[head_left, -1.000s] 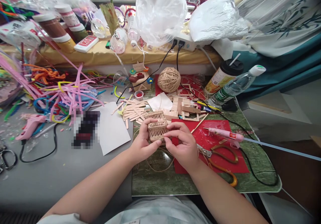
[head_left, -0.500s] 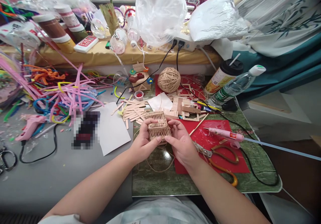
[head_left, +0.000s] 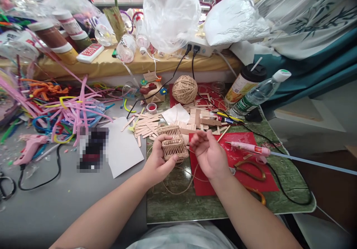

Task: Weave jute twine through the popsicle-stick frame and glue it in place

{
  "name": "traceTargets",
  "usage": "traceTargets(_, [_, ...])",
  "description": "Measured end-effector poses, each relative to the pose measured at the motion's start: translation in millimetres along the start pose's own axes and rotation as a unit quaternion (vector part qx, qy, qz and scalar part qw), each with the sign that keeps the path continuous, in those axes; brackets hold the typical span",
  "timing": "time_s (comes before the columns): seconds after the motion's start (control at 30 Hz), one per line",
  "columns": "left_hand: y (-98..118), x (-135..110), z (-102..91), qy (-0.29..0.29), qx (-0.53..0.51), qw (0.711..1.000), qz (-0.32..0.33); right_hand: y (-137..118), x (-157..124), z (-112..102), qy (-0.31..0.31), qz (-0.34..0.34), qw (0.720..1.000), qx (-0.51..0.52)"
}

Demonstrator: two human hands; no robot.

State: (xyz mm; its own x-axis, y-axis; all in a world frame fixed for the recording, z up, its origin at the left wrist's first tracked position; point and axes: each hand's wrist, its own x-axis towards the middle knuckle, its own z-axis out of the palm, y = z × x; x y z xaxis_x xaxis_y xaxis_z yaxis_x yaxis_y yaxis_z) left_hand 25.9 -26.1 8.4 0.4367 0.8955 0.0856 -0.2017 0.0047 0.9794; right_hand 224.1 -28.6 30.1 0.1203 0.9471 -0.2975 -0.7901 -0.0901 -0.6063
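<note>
My left hand (head_left: 157,162) grips a small box-shaped frame of wooden sticks wound with twine (head_left: 173,143), held above the green mat (head_left: 195,204). My right hand (head_left: 209,153) is just to the right of the frame, off it, with its fingers pinched on a thin strand of twine (head_left: 192,172). The strand loops down onto the mat below both hands. A ball of twine (head_left: 184,89) sits farther back.
Loose craft sticks (head_left: 146,125) and a stick panel (head_left: 199,117) lie behind the hands. A pink glue gun (head_left: 249,148), scissors (head_left: 251,169) on a red sheet (head_left: 240,156), a water bottle (head_left: 258,93) and a cup (head_left: 245,81) are to the right. Pipe cleaners (head_left: 64,100) crowd the left.
My right hand has come off the frame and moved right, drawing the twine out. My left hand keeps hold of the frame, now tilted a little.
</note>
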Motion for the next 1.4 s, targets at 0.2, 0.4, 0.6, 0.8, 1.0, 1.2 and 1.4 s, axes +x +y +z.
traceTargets(0.2, [-4.2,6.0,-7.0,0.100,-0.077,0.992,0.030,-1.2,-0.7,-1.4,-0.042,0.023,0.999,0.024])
traceTargets(0.4, [-2.9,18.3,-16.3,0.174,-0.135,0.975,0.038,1.4,-3.5,-2.4,-0.091,0.028,0.995,0.008])
traceTargets(0.6, [5.3,27.9,-28.7,0.212,-0.173,0.961,0.032,-0.6,-6.6,-2.9,-0.173,0.133,0.976,0.020])
traceTargets(0.8, [8.1,33.7,-34.9,0.224,-0.192,0.955,0.023,0.2,-11.7,-0.5,-0.178,0.144,0.973,-0.007])
traceTargets(1.0, [6.5,31.9,-32.3,0.213,-0.184,0.959,0.026,4.7,-11.2,-4.0,-0.154,0.100,0.982,-0.044])
traceTargets(1.2, [9.1,29.2,-28.3,0.196,-0.176,0.965,0.012,8.3,-13.8,-8.8,-0.156,0.096,0.982,-0.057])
traceTargets(1.4, [2.6,28.2,-28.9,0.185,-0.194,0.963,0.018,14.4,-12.2,-2.0,-0.156,0.116,0.980,-0.046])
